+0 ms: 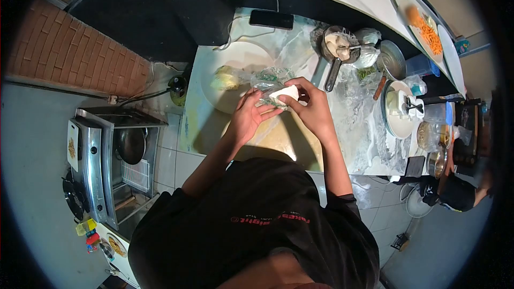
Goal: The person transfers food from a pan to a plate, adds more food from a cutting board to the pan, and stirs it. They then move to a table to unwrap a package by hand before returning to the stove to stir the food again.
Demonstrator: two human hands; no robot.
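My right hand [315, 108] pinches a white, block-like piece [285, 94] between thumb and fingers; its exact kind cannot be made out. Close beside it, my left hand [247, 120] has its palm turned up and its fingers partly extended around a crumpled clear plastic bag [272, 76]. The bag shows green marks and reaches up against the white piece. Both hands are above the near edge of a large round pale plate [214, 96]. On that plate, left of the bag, lies a yellowish-green bundle [226, 78] that looks wrapped in plastic.
A phone [271, 20] with a cable lies at the back. To the right are a small pan [332, 77], a metal bowl [392, 59] and a plate [390, 124] with white pieces. A stove [88, 152] stands left. Another person's arm [448, 155] shows at far right.
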